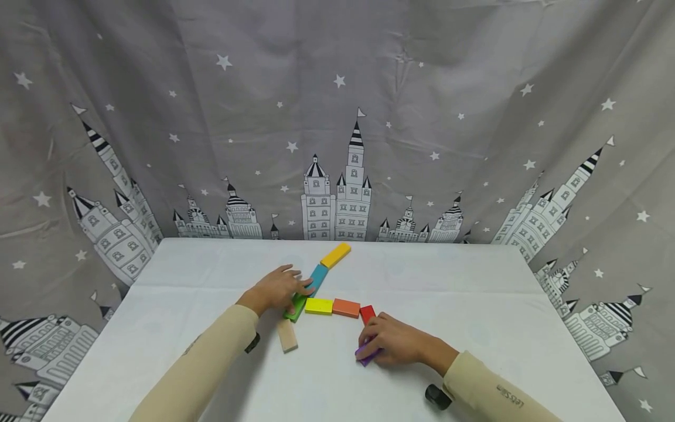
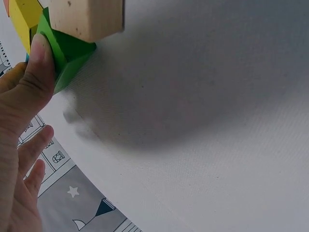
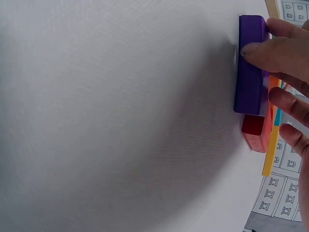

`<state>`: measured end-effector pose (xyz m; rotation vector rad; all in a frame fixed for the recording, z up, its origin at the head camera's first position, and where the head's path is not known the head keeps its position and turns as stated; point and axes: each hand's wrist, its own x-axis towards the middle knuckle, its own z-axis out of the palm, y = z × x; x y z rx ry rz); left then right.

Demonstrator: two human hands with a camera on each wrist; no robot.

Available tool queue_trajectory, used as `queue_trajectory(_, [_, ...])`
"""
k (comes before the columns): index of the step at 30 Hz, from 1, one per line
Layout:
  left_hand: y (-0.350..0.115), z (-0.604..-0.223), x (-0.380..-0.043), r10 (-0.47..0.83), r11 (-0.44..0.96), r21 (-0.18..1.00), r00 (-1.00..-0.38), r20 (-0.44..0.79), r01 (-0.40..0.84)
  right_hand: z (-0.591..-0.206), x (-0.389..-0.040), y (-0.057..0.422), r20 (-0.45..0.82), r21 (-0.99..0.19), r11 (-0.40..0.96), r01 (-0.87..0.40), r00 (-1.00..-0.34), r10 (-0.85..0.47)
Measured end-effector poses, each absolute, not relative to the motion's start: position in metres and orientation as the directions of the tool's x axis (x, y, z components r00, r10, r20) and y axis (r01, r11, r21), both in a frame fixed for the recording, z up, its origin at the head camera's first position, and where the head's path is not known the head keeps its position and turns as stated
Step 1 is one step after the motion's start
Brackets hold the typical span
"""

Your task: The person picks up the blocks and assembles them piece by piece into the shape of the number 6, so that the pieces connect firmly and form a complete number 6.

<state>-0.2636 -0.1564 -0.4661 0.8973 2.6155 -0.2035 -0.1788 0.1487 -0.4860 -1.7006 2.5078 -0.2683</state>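
Observation:
My left hand (image 1: 275, 288) pinches a green block (image 2: 72, 58), its thumb against one end and its other fingers reaching over the near end of a blue block (image 1: 318, 278). A plain wooden block (image 1: 287, 336) lies at the green block's near end. With thumb and fingers, my right hand (image 1: 398, 341) grips a purple block (image 3: 251, 67) lying on the table. Its end meets a red block (image 3: 257, 133) in the right wrist view. Between the hands, a yellow block (image 1: 319, 306) and an orange block (image 1: 346, 308) lie end to end.
A darker yellow block (image 1: 336, 255) continues the line beyond the blue one, near the back edge of the white-covered table (image 1: 448, 281). Behind the table hangs a grey curtain (image 1: 285, 88) printed with castles and stars.

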Motion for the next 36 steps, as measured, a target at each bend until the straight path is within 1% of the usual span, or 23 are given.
queue_trajectory(9, [-0.159, -0.467, -0.261, 0.56, 0.793, -0.014, -0.739, -0.375, 0.608, -0.488, -0.178, 0.146, 0.048, -0.2, 0.332, -0.922, -0.348, -0.936])
queue_trajectory(15, [-0.159, -0.466, -0.26, 0.567, 0.789, -0.012, -0.735, -0.372, 0.614, -0.492, -0.176, 0.141, 0.032, -0.227, 0.348, -0.909, -0.364, -0.931])
queue_trajectory(19, [-0.159, -0.466, -0.261, 0.57, 0.783, -0.023, -0.732, -0.373, 0.622, -0.492, -0.172, 0.137, 0.01, -0.265, 0.379, -0.887, -0.396, -0.918])
queue_trajectory(26, [-0.158, -0.466, -0.263, 0.575, 0.769, -0.055, -0.727, -0.376, 0.637, -0.491, -0.166, 0.128, -0.069, -0.353, 0.46, -0.815, -0.468, -0.881])
queue_trajectory(30, [-0.158, -0.467, -0.264, 0.568, 0.771, -0.065, -0.73, -0.379, 0.634, -0.49, -0.165, 0.123, -0.102, -0.386, 0.489, -0.782, -0.491, -0.865])
queue_trajectory(33, [-0.158, -0.467, -0.264, 0.559, 0.781, -0.055, -0.735, -0.384, 0.622, -0.49, -0.165, 0.122, -0.123, -0.38, 0.486, -0.787, -0.478, -0.87])
queue_trajectory(36, [-0.158, -0.467, -0.264, 0.551, 0.79, -0.04, -0.737, -0.392, 0.612, -0.488, -0.164, 0.122, -0.14, -0.368, 0.459, -0.809, -0.44, -0.887])
